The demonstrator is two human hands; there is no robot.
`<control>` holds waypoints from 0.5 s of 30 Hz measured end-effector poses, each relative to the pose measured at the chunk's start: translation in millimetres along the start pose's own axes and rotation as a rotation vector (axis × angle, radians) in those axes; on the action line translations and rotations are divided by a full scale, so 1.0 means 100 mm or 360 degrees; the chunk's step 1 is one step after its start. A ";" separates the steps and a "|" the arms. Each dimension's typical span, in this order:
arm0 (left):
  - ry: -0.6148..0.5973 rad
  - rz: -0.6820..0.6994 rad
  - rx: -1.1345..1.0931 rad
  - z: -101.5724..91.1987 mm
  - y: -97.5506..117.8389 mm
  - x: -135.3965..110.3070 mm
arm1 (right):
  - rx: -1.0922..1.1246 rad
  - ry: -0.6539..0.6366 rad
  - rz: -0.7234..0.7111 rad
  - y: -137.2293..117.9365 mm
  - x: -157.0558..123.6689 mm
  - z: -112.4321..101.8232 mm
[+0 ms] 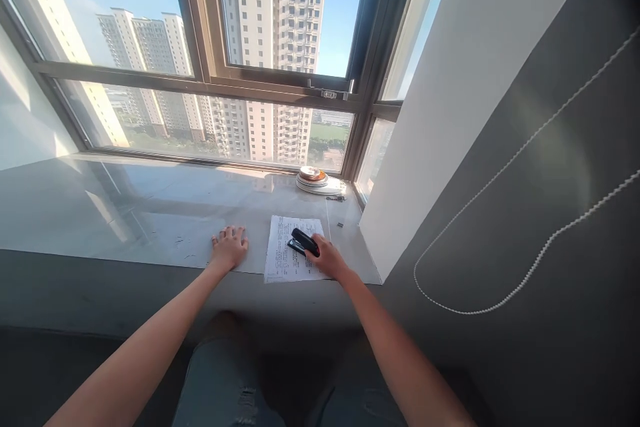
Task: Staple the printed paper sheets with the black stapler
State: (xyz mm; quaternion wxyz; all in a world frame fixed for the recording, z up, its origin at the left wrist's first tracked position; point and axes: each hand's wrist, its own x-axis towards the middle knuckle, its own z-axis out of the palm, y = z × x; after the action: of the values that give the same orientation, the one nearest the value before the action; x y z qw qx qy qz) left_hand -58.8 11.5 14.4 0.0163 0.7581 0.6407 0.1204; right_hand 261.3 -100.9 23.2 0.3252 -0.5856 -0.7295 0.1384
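Note:
My right hand (329, 258) is closed around the rear of a black stapler (303, 240), whose jaws point left. The stapler is over printed sheets of paper (280, 260) near the sill's front edge; whether it rests on them I cannot tell. My left hand (229, 248) lies palm down on the pale windowsill (165, 203), left of the sheets, fingers spread and nothing in it. To the right of the sheets lies a small dark strip (340, 224), perhaps staples.
Stacked plates (313, 179) stand at the back right by the window frame (280, 83). Small dark items (336, 198) lie just in front of them. A white wall (425, 100) borders the sill on the right, and a beaded blind chain (530, 273) hangs beyond it.

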 end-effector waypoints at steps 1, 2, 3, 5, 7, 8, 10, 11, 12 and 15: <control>0.0000 0.0001 0.0001 -0.01 0.01 0.00 | -0.0015 -0.0007 0.0027 0.00 -0.03 -0.04; -0.0004 0.0003 0.0002 -0.02 0.02 0.00 | -0.0013 -0.0027 0.0040 0.02 -0.06 -0.07; -0.0006 0.0005 0.0002 -0.03 0.02 -0.01 | 0.0010 -0.0040 0.0043 0.04 -0.06 -0.12; -0.0010 0.0002 0.0005 -0.05 0.03 -0.02 | 0.0069 0.0055 0.0087 0.11 -0.01 -0.20; -0.0012 -0.0002 0.0011 -0.07 0.04 -0.03 | -0.0006 0.0296 0.0323 0.22 0.11 -0.27; -0.0010 -0.0003 0.0013 -0.07 0.05 -0.03 | -0.0094 0.0414 0.0492 0.29 0.19 -0.29; 0.0005 -0.0003 0.0016 -0.07 0.05 -0.04 | -0.0280 0.0489 0.0788 0.41 0.37 -0.28; 0.0020 -0.0003 0.0016 -0.06 0.05 -0.04 | -0.0340 0.0447 0.0873 0.46 0.47 -0.26; 0.0036 -0.0005 0.0015 -0.05 0.05 -0.03 | -0.0363 0.0388 0.0918 0.50 0.55 -0.22; 0.0070 -0.0005 -0.0001 -0.03 0.04 -0.03 | -0.0475 0.0178 0.0966 0.57 0.76 -0.04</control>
State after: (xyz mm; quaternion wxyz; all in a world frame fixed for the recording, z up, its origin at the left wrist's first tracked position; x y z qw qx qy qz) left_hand -56.3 7.6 17.4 0.0027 0.7543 0.6420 0.1372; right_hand 299.5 -13.9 17.4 0.2193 -0.8239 -0.5151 0.0882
